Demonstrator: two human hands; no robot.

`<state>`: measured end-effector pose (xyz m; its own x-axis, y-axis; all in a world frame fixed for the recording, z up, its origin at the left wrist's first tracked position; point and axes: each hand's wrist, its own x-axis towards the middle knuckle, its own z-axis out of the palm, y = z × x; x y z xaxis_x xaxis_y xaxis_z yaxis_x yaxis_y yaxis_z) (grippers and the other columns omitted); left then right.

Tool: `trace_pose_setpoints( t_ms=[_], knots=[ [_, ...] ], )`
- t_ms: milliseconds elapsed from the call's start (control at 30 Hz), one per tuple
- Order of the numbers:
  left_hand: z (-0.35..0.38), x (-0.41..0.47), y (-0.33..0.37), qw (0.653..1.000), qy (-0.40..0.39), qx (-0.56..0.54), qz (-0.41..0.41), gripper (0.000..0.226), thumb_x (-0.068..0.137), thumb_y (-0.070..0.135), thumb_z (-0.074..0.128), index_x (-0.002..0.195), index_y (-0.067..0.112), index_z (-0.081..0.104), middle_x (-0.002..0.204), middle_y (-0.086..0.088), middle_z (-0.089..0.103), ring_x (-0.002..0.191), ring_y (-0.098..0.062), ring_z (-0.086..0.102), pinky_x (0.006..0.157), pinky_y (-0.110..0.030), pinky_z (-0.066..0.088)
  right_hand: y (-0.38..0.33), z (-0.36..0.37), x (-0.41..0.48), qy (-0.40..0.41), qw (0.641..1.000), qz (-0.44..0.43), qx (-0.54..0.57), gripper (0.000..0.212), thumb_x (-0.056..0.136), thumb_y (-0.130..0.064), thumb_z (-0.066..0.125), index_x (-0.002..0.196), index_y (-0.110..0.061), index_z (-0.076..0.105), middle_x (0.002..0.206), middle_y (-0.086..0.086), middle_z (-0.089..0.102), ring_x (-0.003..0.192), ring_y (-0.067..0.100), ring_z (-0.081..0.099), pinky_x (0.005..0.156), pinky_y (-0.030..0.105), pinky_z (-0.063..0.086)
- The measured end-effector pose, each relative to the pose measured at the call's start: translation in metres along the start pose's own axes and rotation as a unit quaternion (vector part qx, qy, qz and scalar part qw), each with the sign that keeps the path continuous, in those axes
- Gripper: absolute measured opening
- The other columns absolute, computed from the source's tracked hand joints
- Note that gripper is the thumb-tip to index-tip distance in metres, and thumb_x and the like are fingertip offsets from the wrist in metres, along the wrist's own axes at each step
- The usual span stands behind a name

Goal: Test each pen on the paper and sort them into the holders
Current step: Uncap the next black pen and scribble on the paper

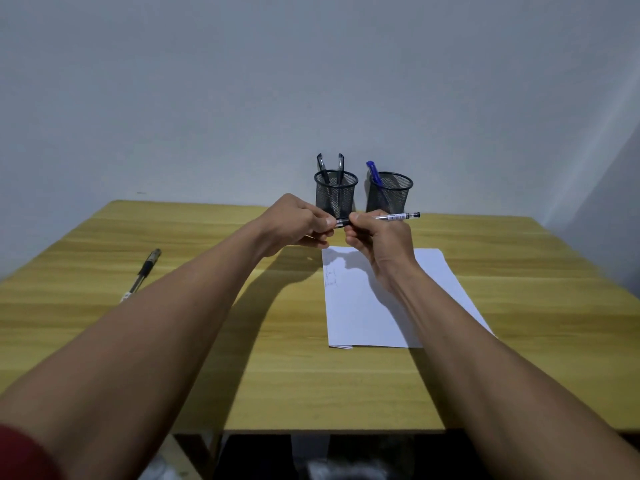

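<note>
I hold a clear pen (398,217) level above the table, in front of the holders. My right hand (377,237) grips its barrel, and my left hand (298,221) pinches its black cap end (342,222). Below lies a white paper (367,306) with faint scribbles near its top left. Two black mesh holders stand at the back: the left holder (335,197) has two dark pens, the right holder (389,195) has a blue pen (373,172). Another black pen (143,271) lies on the table at the left.
The wooden table (242,375) meets a plain grey wall at the back. Its front edge runs across the lower part of the view, with dark floor space beneath. A red sleeve edge shows at the bottom left corner.
</note>
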<state>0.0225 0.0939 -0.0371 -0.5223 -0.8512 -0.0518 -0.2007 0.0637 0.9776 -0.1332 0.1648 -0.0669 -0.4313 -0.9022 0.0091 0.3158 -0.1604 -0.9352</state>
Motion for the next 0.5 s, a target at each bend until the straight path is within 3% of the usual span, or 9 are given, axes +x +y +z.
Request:
trace_pose_setpoints(
  t_ms=[100, 233, 300, 433, 500],
  knots=[
    [0.002, 0.002, 0.002, 1.0, -0.012, -0.006, -0.007, 0.015, 0.09, 0.002, 0.068, 0.099, -0.01, 0.072, 0.075, -0.011, 0.066, 0.061, -0.015, 0.06, 0.062, -0.023, 0.058, 0.0, 0.001, 0.003, -0.011, 1.0, -0.014, -0.02, 0.016, 0.087, 0.007, 0.07, 0.075, -0.002, 0.064, 0.061, 0.011, 0.067, 0.051, 0.015, 0.062, 0.056, 0.022, 0.058],
    [-0.012, 0.011, 0.0, 1.0, 0.024, 0.011, 0.016, 0.014, 0.089, 0.002, 0.069, 0.098, -0.008, 0.074, 0.076, -0.012, 0.068, 0.066, -0.018, 0.06, 0.079, -0.035, 0.062, -0.007, -0.004, 0.01, 0.037, 0.999, -0.008, 0.027, 0.016, 0.088, 0.008, 0.068, 0.076, -0.001, 0.063, 0.06, 0.01, 0.066, 0.049, 0.014, 0.062, 0.053, 0.021, 0.057],
    [-0.027, 0.012, -0.008, 0.998, 0.05, 0.022, 0.01, 0.013, 0.089, 0.003, 0.07, 0.095, -0.008, 0.075, 0.075, -0.012, 0.068, 0.068, -0.018, 0.061, 0.078, -0.037, 0.062, -0.01, -0.017, 0.014, 0.051, 0.999, -0.014, 0.011, 0.017, 0.088, 0.006, 0.068, 0.074, -0.002, 0.064, 0.057, 0.007, 0.067, 0.049, 0.013, 0.061, 0.053, 0.02, 0.058],
    [-0.021, 0.022, -0.024, 0.991, 0.064, 0.119, 0.012, 0.013, 0.09, 0.007, 0.068, 0.093, 0.008, 0.08, 0.084, -0.005, 0.076, 0.076, -0.014, 0.064, 0.074, -0.032, 0.059, 0.004, -0.024, 0.009, 0.03, 0.998, -0.005, -0.055, 0.005, 0.09, 0.001, 0.069, 0.085, 0.002, 0.07, 0.064, 0.009, 0.067, 0.053, 0.012, 0.062, 0.054, 0.02, 0.057],
    [-0.007, 0.032, -0.03, 0.976, 0.092, 0.196, 0.037, 0.013, 0.086, 0.014, 0.072, 0.094, 0.017, 0.082, 0.083, 0.003, 0.076, 0.078, -0.009, 0.063, 0.071, -0.021, 0.049, 0.012, -0.022, 0.008, 0.036, 0.997, -0.006, -0.067, 0.006, 0.091, 0.001, 0.067, 0.085, 0.002, 0.069, 0.065, 0.011, 0.064, 0.054, 0.014, 0.06, 0.051, 0.021, 0.055]
  ],
)
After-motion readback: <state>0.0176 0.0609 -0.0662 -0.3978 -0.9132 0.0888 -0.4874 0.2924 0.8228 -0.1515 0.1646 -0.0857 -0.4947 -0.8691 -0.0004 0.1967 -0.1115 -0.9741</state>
